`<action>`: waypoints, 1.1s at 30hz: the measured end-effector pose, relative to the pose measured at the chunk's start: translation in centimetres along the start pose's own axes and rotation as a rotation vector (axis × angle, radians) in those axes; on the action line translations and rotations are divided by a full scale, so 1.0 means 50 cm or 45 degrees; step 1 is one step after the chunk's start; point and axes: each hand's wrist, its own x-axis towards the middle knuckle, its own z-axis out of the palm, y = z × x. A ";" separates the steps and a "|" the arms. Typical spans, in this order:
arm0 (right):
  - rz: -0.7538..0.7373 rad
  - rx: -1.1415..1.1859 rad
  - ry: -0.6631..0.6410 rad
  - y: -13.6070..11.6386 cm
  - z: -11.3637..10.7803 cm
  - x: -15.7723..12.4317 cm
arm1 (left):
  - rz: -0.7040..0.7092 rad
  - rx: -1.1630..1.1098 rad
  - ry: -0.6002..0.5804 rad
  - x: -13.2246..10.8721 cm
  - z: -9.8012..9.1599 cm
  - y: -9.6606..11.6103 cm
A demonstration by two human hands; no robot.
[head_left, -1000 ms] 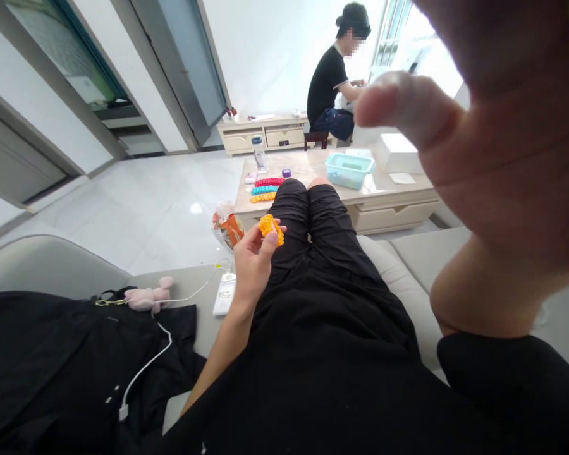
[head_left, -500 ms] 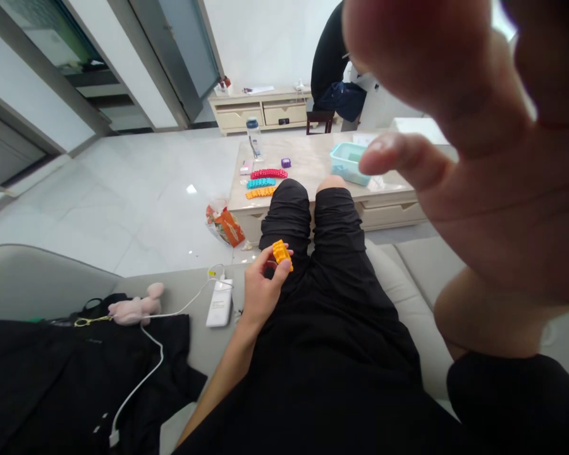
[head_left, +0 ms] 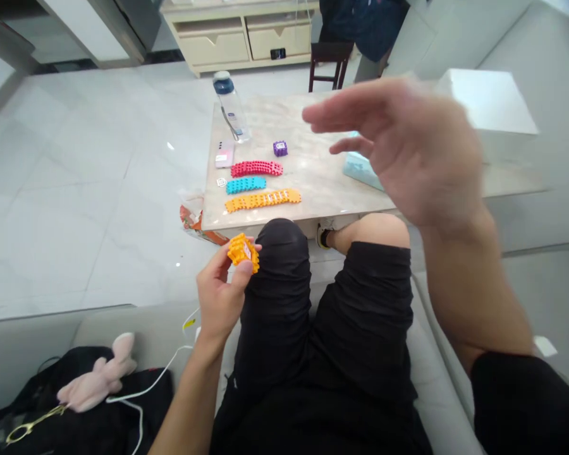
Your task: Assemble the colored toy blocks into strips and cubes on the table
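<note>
Pinched between the thumb and fingers of my left hand point(head_left: 222, 294) is an orange toothed plastic block point(head_left: 243, 251), with a whitish patch on one face. My right hand point(head_left: 417, 145) hangs over the right part of the table, fingers stretched out and blurred, holding nothing. It partly hides a light blue plastic basket point(head_left: 360, 169). On the table lie an orange studded strip point(head_left: 260, 200), a shorter turquoise strip point(head_left: 245, 184) and a red strip point(head_left: 256, 168). Beyond them sits a small purple toothed block point(head_left: 280, 148).
A water bottle point(head_left: 232, 107) and a pink phone point(head_left: 224, 155) stand at the table's left. A white box point(head_left: 490, 107) is at the right. A plush toy point(head_left: 99, 379) and a white cable lie on the sofa. Across the room, a person is near a dark stool point(head_left: 330, 60).
My right hand has drawn away from the camera and out over the table. The view has tipped down and nearer to the table. My left hand still grips the orange block.
</note>
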 end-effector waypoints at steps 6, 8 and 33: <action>-0.049 0.346 -0.301 0.192 0.102 0.231 | 0.024 0.142 -0.038 0.199 0.079 0.009; -0.034 0.351 -0.371 0.228 0.110 0.243 | 0.089 0.276 -0.085 0.253 0.099 0.023; 0.300 -0.469 -0.623 0.396 0.265 0.278 | 0.545 1.521 -0.987 0.524 0.324 -0.061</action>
